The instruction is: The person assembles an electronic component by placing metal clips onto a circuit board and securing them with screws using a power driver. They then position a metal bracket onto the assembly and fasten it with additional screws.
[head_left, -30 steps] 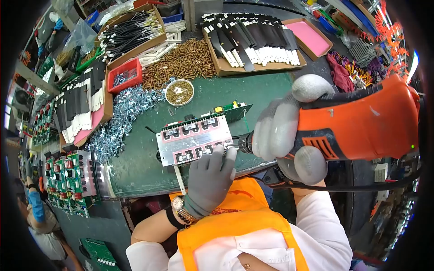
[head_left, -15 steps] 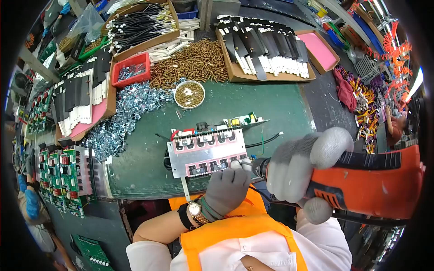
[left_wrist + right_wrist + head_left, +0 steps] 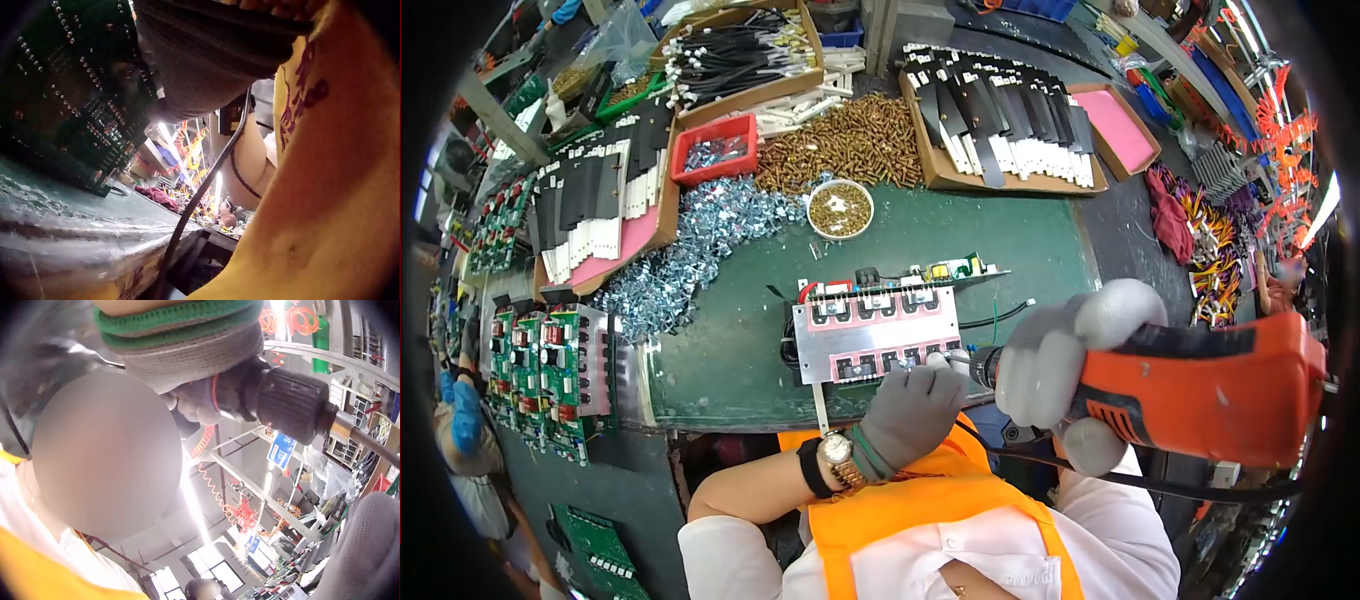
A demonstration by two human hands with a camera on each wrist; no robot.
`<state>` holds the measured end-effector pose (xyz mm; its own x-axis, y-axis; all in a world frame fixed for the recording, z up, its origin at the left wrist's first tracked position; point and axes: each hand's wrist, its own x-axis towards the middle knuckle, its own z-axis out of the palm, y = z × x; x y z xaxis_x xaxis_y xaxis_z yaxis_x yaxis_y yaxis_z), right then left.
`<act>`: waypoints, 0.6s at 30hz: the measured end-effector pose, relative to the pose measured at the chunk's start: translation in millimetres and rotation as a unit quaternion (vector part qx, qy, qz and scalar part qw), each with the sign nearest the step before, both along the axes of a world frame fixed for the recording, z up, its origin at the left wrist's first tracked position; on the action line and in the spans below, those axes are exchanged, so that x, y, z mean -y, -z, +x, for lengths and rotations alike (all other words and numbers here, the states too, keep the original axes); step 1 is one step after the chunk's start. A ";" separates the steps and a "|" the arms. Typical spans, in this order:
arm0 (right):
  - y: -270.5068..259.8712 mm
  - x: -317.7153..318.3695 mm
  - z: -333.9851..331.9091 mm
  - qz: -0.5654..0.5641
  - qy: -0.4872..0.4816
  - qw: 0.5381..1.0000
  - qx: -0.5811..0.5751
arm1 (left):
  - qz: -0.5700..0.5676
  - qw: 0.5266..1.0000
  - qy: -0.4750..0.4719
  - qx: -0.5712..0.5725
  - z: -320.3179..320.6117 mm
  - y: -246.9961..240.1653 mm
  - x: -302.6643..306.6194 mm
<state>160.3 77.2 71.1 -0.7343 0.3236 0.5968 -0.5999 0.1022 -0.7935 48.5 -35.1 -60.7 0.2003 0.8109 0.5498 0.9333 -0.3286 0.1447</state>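
Observation:
In the head view, a circuit board [image 3: 990, 268] with a silver metal plate [image 3: 870, 327] lies at the bench's near edge. Black components sit in two rows on the plate's pink strips. My gloved left hand [image 3: 913, 408] holds the near right edge with bent fingers, fingertips close to the bit. The board's dark green underside [image 3: 69, 94] shows in the left wrist view. My gloved right hand [image 3: 1055, 355] grips an orange power drill [image 3: 1200, 390], held level and pointing left. Its bit reaches the plate's near right corner. The drill's black chuck [image 3: 294, 403] shows in the right wrist view.
Behind the board are a white bowl of screws [image 3: 840, 210], a brass-coloured screw heap [image 3: 840, 140], silver clips [image 3: 710, 235] and a red tray [image 3: 715, 150]. A cardboard box [image 3: 1010, 178] holds black-and-white strips. Other circuit boards [image 3: 550, 365] stand left. The drill's cable [image 3: 1180, 490] trails in front.
My left hand has gone from straight fingers on the plate to bent fingers at its near right edge. The drill is lower in view, its bit still at the plate's right corner.

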 end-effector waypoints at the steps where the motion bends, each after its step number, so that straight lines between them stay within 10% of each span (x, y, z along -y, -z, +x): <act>1: 1.3 -2.1 -2.1 -0.002 -0.012 1.000 -0.011 | -0.069 0.996 0.043 0.041 -6.5 -9.8 0.7; 3: -0.8 -3.6 -3.9 -0.002 -0.029 0.999 -0.027 | -0.209 0.961 0.158 0.085 -30.5 -33.6 -3.0; 9: -6.1 7.3 -1.0 -0.106 0.030 0.993 -0.045 | -0.131 0.982 0.114 0.074 -111.2 -115.1 -95.5; 18: -7.3 -2.0 31.9 -0.203 0.092 0.957 -0.187 | -0.305 0.905 0.072 -0.287 -124.7 19.5 -300.5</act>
